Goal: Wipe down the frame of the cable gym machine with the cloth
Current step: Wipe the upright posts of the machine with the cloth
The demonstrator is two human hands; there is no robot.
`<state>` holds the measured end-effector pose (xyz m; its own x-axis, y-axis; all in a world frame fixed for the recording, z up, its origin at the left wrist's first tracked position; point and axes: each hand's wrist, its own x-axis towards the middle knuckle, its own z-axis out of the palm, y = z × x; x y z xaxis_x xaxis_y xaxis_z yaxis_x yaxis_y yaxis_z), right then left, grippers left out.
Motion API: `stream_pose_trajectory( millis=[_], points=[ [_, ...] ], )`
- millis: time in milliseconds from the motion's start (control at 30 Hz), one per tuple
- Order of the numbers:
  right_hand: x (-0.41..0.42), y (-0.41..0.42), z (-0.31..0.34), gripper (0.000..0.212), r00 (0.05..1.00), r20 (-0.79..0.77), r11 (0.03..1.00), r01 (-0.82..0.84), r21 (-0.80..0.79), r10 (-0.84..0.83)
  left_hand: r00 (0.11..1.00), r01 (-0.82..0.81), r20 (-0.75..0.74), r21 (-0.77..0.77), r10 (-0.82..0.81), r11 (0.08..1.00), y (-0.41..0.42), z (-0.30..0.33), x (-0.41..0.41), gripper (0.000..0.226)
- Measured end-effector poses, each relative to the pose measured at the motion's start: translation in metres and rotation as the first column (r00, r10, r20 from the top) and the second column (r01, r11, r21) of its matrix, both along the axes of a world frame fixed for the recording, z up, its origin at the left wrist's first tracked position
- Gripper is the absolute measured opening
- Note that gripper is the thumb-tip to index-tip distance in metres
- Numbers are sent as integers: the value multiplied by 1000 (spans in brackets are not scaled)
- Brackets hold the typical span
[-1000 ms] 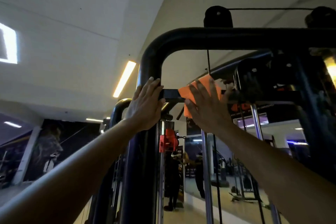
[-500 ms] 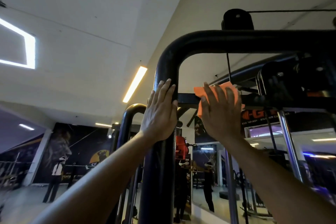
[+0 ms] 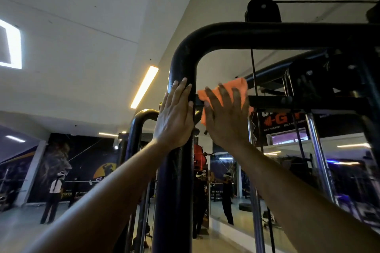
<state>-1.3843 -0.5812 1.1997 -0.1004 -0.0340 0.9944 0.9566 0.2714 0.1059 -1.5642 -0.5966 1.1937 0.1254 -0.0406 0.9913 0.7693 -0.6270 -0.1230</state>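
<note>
The black tubular frame (image 3: 181,63) of the cable machine rises in front of me and bends right into a top bar. My left hand (image 3: 174,117) rests flat on the upright post with straight fingers. A thinner black crossbar (image 3: 308,103) runs right from the post. My right hand (image 3: 226,115) presses an orange cloth (image 3: 239,86) flat against the left end of that crossbar, close to the post. Most of the cloth is hidden behind my fingers and palm.
A black pulley (image 3: 263,11) with a cable sits on the top bar. Chrome guide rods (image 3: 317,154) run down on the right. A second black frame arch (image 3: 137,127) stands behind the post. A wall mirror and people (image 3: 54,197) are in the background.
My right hand has slid the orange cloth left along the crossbar, toward the upright post. My left hand stays flat on the post. The camera view has shifted.
</note>
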Motion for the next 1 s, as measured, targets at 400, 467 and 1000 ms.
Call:
stream_pose_trajectory(
  millis=[400, 467, 1000],
  points=[
    [35, -14, 4, 63, 995, -99, 998, 19, -52, -24, 996, -92, -16, 10, 92, 996, -4, -2, 2, 49],
    [19, -12, -2, 64, 999, 28, 998, 21, -51, -20, 992, -123, -9, 12, 123, 992, -5, -3, 4, 48],
    [105, -28, 1, 62, 999, 6, 991, 32, -127, -32, 873, -437, -263, -52, 410, 898, -13, 6, 45, 74]
  ],
)
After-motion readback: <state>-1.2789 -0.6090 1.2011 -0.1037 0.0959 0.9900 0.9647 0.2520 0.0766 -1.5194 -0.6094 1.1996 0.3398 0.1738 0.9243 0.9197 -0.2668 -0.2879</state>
